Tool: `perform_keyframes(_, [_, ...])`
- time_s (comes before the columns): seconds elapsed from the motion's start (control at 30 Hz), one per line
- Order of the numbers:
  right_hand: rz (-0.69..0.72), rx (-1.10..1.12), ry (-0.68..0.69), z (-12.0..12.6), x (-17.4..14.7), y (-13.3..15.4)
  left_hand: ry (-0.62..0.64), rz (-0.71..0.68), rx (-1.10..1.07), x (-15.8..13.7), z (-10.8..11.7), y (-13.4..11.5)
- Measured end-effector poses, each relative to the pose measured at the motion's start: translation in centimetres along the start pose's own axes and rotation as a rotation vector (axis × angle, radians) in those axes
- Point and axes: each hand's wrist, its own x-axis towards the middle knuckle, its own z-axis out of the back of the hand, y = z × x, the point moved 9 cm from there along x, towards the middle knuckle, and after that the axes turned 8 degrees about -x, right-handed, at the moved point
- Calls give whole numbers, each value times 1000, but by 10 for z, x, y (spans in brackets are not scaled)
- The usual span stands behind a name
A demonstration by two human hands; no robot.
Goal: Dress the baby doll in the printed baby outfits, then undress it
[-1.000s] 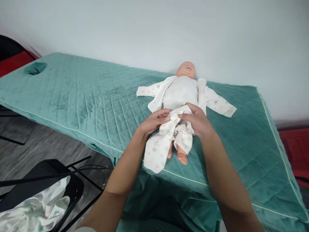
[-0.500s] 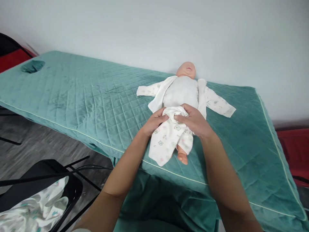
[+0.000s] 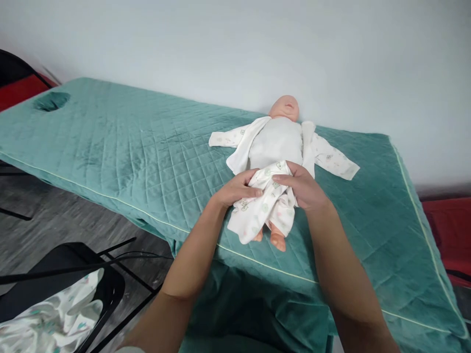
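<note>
A baby doll (image 3: 276, 139) lies on its back, head toward the wall and feet toward me. Its white printed jacket (image 3: 239, 157) is spread open, with both sleeves out to the sides. Over the doll's lower body, my left hand (image 3: 241, 189) and my right hand (image 3: 303, 184) grip white baby pants (image 3: 253, 211) with a small printed pattern. The fabric is bunched between my fingers and thumbs. One leg of the pants covers a doll leg, and a bare foot (image 3: 277, 239) sticks out. A second foot shows partly beneath the loose cloth.
The doll rests on a long bed with a green quilted cover (image 3: 165, 147), which has a face hole (image 3: 51, 101) at its far left. A patterned cloth (image 3: 62, 314) lies on a black chair (image 3: 73, 255) at lower left. A white wall stands behind; something red (image 3: 451, 235) is at right.
My fingers have gathered more of the pants, and the loose leg's end has risen slightly. The doll's second foot now shows. The doll's body stays in place.
</note>
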Motion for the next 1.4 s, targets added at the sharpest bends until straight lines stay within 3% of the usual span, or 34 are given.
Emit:
perform_keyframes(0.1, [10, 14, -17, 0, 0, 0, 58, 80, 20, 0, -3, 8])
perform_keyframes(0.23, [46, -168, -2, -5, -1, 7, -36, -25, -117, 1, 7, 8])
perform_keyframes(0.43, [73, -446, 233, -26, -7, 16, -113, -59, -220, -3, 9, 5])
perform_keyframes(0.53, [63, -394, 174, -21, -7, 15, -135, -51, -186, -8, 4, 2])
perform_keyframes(0.67, [113, -406, 85, -13, -6, 14, -208, -39, -154, -29, -8, -2])
perform_keyframes(0.9, [172, -684, 76, -18, -5, 12, -423, 0, -196, -83, -38, 0])
perform_keyframes(1.07, [169, -946, 56, -23, -5, 7, -453, 10, -290, -103, -67, 5])
perform_keyframes(1.2, [176, -1156, 91, -26, -5, 6, -544, -65, -377, -123, -80, 6])
perform_keyframes(1.4, [164, -1409, 181, -32, -8, 6, -649, -79, -542, -149, -95, 38])
